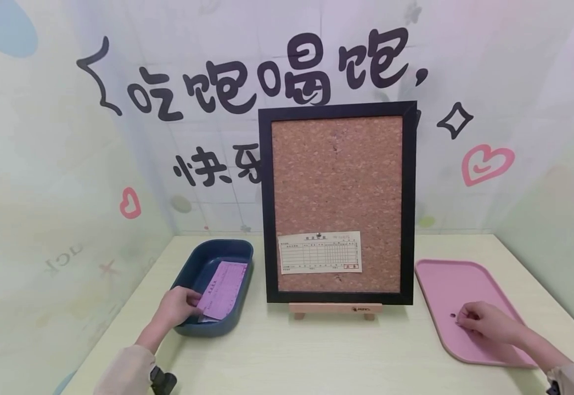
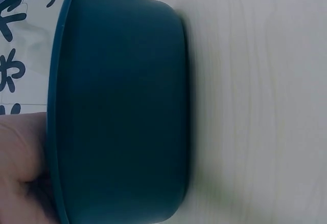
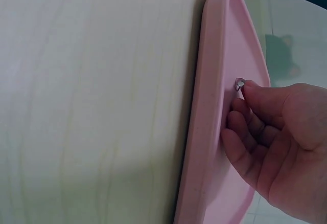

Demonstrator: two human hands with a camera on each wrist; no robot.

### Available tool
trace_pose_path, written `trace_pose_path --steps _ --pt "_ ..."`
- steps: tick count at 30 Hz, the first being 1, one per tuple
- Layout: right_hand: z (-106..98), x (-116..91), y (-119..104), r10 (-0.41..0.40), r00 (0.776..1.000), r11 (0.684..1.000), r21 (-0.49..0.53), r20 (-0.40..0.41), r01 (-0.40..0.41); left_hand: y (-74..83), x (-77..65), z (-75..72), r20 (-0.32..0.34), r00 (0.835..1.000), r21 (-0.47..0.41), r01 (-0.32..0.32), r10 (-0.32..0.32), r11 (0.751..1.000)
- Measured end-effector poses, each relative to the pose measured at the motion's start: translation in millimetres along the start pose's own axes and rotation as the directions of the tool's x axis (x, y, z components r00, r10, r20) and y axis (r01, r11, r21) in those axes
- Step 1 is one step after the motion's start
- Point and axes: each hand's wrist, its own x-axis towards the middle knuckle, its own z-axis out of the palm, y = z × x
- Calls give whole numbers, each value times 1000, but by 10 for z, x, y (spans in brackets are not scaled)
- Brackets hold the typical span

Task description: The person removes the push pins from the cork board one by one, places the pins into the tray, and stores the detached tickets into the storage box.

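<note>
Now I see my left hand point(image 1: 175, 308) pinching the near end of a pink slip point(image 1: 224, 289) that lies in the blue tray point(image 1: 203, 258) at ten o'clock on the table point(image 1: 316, 351). My right hand point(image 1: 484, 323), fingers curled, touches a small metal pin point(image 3: 239, 84) on the pink tray point(image 1: 445, 280) at three o'clock. Between them a cork board point(image 1: 337, 197) stands upright on a wooden easel point(image 1: 335, 309), a pale form point(image 1: 320, 252) pinned low on it.
</note>
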Motion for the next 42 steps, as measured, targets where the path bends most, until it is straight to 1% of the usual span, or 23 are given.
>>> trace_pose_path --steps 3,6,9,12,15,18,21,24,26,29,30,31,32,33,35,37,39,40,42 --pt "-6 3 13 0 1000 1000 8 7 0 3 -22 -17 -18 1000 11 -1 1 1000" --pt "-18 4 22 -19 1000 999 32 17 19 4 -44 -28 -34 999 18 -2 3 1000" --pt "-34 1 26 -60 998 997 52 11 60 8 -61 -34 -40 999 20 -4 5 1000" --pt "-56 0 33 -104 994 994 39 -17 105 29 -68 -39 -56 998 18 -16 17 1000" --pt "-92 -6 44 -129 991 991 31 -45 131 86 -46 -43 -87 995 17 -40 41 999" --pt "-147 6 35 -153 986 988 27 -64 155 176 -16 -49 -134 989 14 -65 67 998" --pt "-213 33 -17 -156 984 987 26 -80 159 300 19 -51 -196 975 15 -106 107 994" --pt "-277 74 -105 -138 982 990 -11 -129 138 446 42 -30 -276 949 5 -154 150 988" --pt "-309 109 -169 -128 977 992 -38 -172 123 549 59 -2 -322 930 -8 -192 179 981" --pt "-349 169 -266 -139 964 990 -64 -228 127 713 94 45 -368 903 -55 -259 222 964" --pt "-357 193 -303 -147 960 989 -62 -240 136 769 111 63 -377 897 -77 -280 232 957" --pt "-366 217 -344 -160 955 987 -65 -249 148 823 129 82 -381 894 -109 -295 234 949" --pt "-375 242 -387 -164 954 986 -65 -252 153 876 147 102 -385 893 -145 -308 233 940" --pt "-384 268 -437 -161 954 987 -66 -253 150 928 162 122 -382 897 -186 -311 223 932" --pt "-400 321 -549 -133 960 991 -59 -246 122 1022 185 166 -365 909 -252 -303 200 919" --pt "-414 374 -672 -83 970 996 -55 -227 73 1103 200 211 -345 922 -303 -284 173 910" --pt "-424 416 -796 -33 977 998 -50 -210 23 1170 223 259 -336 926 -304 -278 170 911" --pt "-428 438 -856 -25 979 999 -47 -202 16 1197 235 283 -331 928 -303 -277 172 912" --pt "-422 480 -969 -34 980 999 -44 -195 25 1233 270 334 -333 926 -288 -281 180 915"
